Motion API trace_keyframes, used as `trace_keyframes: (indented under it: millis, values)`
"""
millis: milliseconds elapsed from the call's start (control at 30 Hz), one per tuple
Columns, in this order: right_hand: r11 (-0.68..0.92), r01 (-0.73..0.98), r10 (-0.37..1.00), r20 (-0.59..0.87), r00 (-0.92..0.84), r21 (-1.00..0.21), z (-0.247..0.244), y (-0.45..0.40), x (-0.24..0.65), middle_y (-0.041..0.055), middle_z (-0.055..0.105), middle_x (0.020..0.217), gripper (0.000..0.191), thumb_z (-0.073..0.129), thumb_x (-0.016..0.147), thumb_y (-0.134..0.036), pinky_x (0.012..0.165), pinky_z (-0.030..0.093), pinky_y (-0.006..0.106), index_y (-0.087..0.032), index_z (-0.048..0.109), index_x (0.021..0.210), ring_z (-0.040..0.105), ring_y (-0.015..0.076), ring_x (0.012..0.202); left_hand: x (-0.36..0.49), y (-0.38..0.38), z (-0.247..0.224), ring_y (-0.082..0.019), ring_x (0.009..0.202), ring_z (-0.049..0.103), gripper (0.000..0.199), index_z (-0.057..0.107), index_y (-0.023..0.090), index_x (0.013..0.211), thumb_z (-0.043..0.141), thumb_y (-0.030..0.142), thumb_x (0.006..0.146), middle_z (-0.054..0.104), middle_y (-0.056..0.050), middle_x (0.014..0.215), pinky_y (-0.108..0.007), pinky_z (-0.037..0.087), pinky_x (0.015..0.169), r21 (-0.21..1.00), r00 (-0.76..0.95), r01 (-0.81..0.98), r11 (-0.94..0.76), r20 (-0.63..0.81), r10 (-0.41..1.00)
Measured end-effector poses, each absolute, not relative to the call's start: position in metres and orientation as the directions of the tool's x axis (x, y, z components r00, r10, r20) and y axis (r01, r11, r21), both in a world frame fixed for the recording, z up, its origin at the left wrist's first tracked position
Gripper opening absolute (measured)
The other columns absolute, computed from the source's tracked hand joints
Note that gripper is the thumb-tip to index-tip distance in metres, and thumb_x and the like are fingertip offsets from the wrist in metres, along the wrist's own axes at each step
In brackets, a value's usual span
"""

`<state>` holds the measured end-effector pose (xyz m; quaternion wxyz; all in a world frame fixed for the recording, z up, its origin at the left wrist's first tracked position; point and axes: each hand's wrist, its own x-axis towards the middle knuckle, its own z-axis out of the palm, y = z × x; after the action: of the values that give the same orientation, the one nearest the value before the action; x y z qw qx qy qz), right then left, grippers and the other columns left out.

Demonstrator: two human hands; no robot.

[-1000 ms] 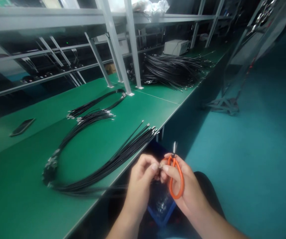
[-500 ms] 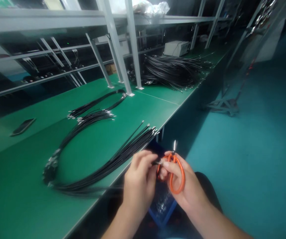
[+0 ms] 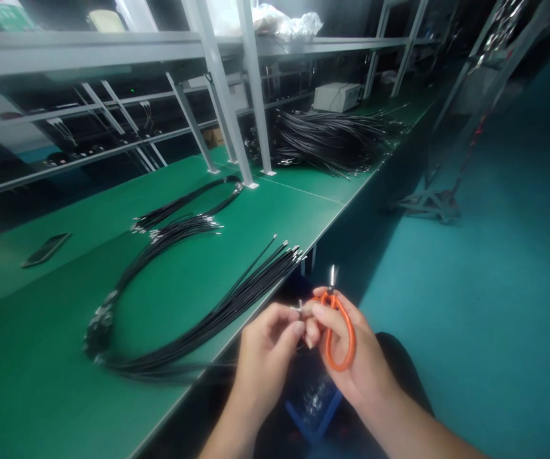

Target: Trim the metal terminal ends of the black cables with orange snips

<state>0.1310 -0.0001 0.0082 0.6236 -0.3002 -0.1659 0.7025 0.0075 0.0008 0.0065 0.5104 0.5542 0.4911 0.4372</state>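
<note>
Orange-handled scissors [image 3: 340, 331] hang in my right hand [image 3: 358, 347], their blades pointing up and away. The thumb and index finger of that hand meet the fingertips of my left hand [image 3: 267, 350] at a small silvery piece [image 3: 299, 308]. My left hand is closed in a pinch on this piece, which looks like a cable end; its details are too small to tell. To the left, a curved bundle of black cables [image 3: 236, 299] with metal tips lies on the green table [image 3: 160, 319], running to the edge beside my left hand.
A second cable loop [image 3: 183, 201] lies near the shelf posts [image 3: 229, 108]. Farther back are a large cable pile [image 3: 327, 140] and a white box [image 3: 336, 97]. A phone [image 3: 46, 249] rests at the left. Below my hands is a blue bin [image 3: 313, 414].
My left fingertips have shifted and closed against the small piece, with the thumb now showing in front. The scissors have moved slightly left.
</note>
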Motion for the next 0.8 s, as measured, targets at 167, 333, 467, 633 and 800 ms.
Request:
trace_keyframes:
  millis: [167, 333, 467, 633, 800]
  values:
    - [-0.097, -0.678, 0.984, -0.173, 0.045, -0.729, 0.013, 0.001, 0.130, -0.0038, 0.063, 0.076, 0.032, 0.073, 0.073, -0.016, 0.053, 0.042, 0.019, -0.022, 0.051, 0.095, 0.051, 0.0059, 0.051, 0.008, -0.002, 0.005, -0.008, 0.058, 0.048, 0.014, 0.060, 0.016, 0.075, 0.061, 0.028, 0.083, 0.059, 0.002, 0.069, -0.018, 0.038, 0.053, 0.993, 0.138, 0.120, 0.011, -0.028, 0.990]
    - [-0.103, -0.608, 0.982, -0.179, 0.065, -0.788, 0.008, 0.001, 0.130, -0.0072, 0.057, 0.066, 0.029, 0.070, 0.073, -0.014, 0.052, 0.041, 0.018, -0.022, 0.050, 0.092, 0.050, 0.0061, 0.050, 0.006, -0.003, 0.005, -0.007, 0.052, 0.043, 0.017, 0.057, 0.016, 0.073, 0.064, 0.030, 0.081, 0.054, 0.004, 0.063, -0.018, 0.035, 0.050, 0.998, 0.124, 0.049, 0.051, -0.056, 0.991]
    - [0.030, -0.412, 0.977, -0.060, 0.204, -0.911, 0.000, -0.001, 0.136, -0.0051, 0.062, 0.076, 0.025, 0.066, 0.077, -0.017, 0.049, 0.042, 0.018, -0.025, 0.051, 0.096, 0.052, 0.0068, 0.052, 0.003, -0.001, 0.002, -0.006, 0.049, 0.038, 0.022, 0.054, 0.016, 0.071, 0.065, 0.033, 0.080, 0.047, 0.006, 0.058, -0.018, 0.032, 0.046, 0.995, 0.126, -0.009, 0.102, -0.100, 0.987]
    - [0.240, 0.035, 0.955, 0.242, 0.171, -0.970, -0.006, -0.004, 0.137, -0.0006, 0.067, 0.092, 0.026, 0.065, 0.077, -0.013, 0.065, 0.051, 0.023, -0.027, 0.055, 0.097, 0.062, 0.0124, 0.072, 0.005, 0.000, 0.002, -0.006, 0.050, 0.039, 0.022, 0.055, 0.015, 0.072, 0.065, 0.033, 0.080, 0.048, 0.005, 0.060, -0.018, 0.032, 0.047, 0.994, 0.140, -0.015, 0.110, -0.106, 0.984]
    - [0.334, 0.220, 0.908, 0.376, 0.185, -0.916, -0.012, -0.005, 0.133, -0.0022, 0.068, 0.084, 0.025, 0.063, 0.078, -0.011, 0.064, 0.052, 0.021, -0.028, 0.056, 0.096, 0.066, 0.0137, 0.075, 0.006, -0.001, 0.005, -0.006, 0.051, 0.042, 0.019, 0.058, 0.014, 0.072, 0.066, 0.030, 0.079, 0.052, 0.004, 0.062, -0.018, 0.034, 0.048, 0.994, 0.145, -0.020, 0.104, -0.100, 0.984]
